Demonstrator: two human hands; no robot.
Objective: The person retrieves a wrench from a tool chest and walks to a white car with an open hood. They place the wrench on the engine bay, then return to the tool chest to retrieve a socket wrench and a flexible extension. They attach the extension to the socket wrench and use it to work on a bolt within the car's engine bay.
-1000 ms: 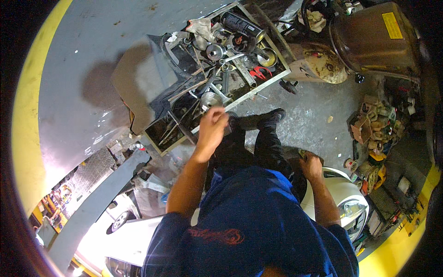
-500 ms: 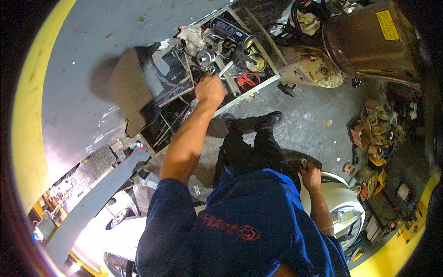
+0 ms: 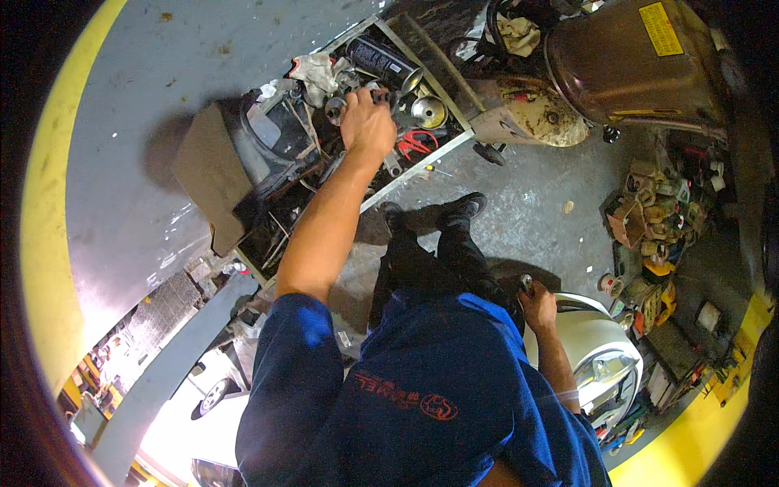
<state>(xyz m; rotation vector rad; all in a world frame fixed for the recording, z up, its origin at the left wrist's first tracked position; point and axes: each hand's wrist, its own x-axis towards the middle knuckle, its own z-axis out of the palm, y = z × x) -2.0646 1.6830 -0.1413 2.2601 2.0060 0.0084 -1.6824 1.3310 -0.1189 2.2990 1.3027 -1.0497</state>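
Observation:
My left hand reaches into a metal tray full of tools and parts. Its fingers curl around a dark metal piece whose kind I cannot make out. Close by lie a round metal canister, a black spray can, a round brass-coloured can bottom and red-handled pliers. A whitish rag rests at the tray's far side. Low beside my right leg, my right hand is closed around a metal tool with a rounded end; most of it is hidden.
A grey wall rises on the left, with a brown board beside the tray. A large brown machine housing stands far right. Heaped parts lie along the right, and a white car body is behind my right arm.
My left hand has moved farther into the tray, over its metal parts. A shiny bar seen by its fingers before no longer shows there. My right hand stays low, still gripping the tool.

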